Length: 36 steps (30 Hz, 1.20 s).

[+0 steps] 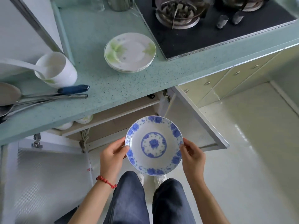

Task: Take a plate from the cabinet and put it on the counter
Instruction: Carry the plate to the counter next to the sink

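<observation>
In the head view the blue plate (pixel 154 145) is out of the open cabinet (pixel 113 125), pinched at its rim by the left hand (pixel 113 156) and right hand (pixel 193 156), with the table (pixel 100 65) at 12 o'clock awaiting it.

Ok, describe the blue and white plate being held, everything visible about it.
The blue and white plate is round, shallow and glossy, apparently ceramic, with blue flowers around its rim and a blue ringed flower at its centre. It looks whole and empty, held face-up and roughly level in front of the open cabinet, below the counter edge. The left hand and right hand grip opposite rim edges.
</observation>
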Tool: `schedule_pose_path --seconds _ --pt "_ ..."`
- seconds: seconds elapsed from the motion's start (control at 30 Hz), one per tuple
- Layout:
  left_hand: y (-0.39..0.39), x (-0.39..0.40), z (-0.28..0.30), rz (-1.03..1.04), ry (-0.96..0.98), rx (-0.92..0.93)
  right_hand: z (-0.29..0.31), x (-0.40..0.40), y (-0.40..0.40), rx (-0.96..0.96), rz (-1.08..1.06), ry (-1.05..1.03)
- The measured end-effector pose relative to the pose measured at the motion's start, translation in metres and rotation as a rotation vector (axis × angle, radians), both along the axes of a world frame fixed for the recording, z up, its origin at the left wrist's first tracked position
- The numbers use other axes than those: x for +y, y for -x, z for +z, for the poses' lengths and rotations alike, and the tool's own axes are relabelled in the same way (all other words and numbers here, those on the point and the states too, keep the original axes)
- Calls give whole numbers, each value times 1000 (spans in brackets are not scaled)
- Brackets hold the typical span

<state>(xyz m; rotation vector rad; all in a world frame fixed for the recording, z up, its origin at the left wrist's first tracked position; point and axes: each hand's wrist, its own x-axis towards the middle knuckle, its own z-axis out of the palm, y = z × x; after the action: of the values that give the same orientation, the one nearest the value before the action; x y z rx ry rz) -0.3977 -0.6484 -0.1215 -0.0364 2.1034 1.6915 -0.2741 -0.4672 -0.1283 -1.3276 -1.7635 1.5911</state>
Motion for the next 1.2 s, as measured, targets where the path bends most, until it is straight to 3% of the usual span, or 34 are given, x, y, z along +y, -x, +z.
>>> schedule_pose_path --seconds 0.33,0.53,0.97,1.2 --pt "24 16 37 -273 5 26 33 -32 -29 41 -232 -35" --pt "-5 59 50 -500 9 34 45 -28 -81 41 -420 -72" --pt "-192 184 52 -922 -43 -25 58 5 -294 18 -853 -94" --pt "-288 239 58 -1040 -57 -7 65 30 -385 -4 -983 -115"
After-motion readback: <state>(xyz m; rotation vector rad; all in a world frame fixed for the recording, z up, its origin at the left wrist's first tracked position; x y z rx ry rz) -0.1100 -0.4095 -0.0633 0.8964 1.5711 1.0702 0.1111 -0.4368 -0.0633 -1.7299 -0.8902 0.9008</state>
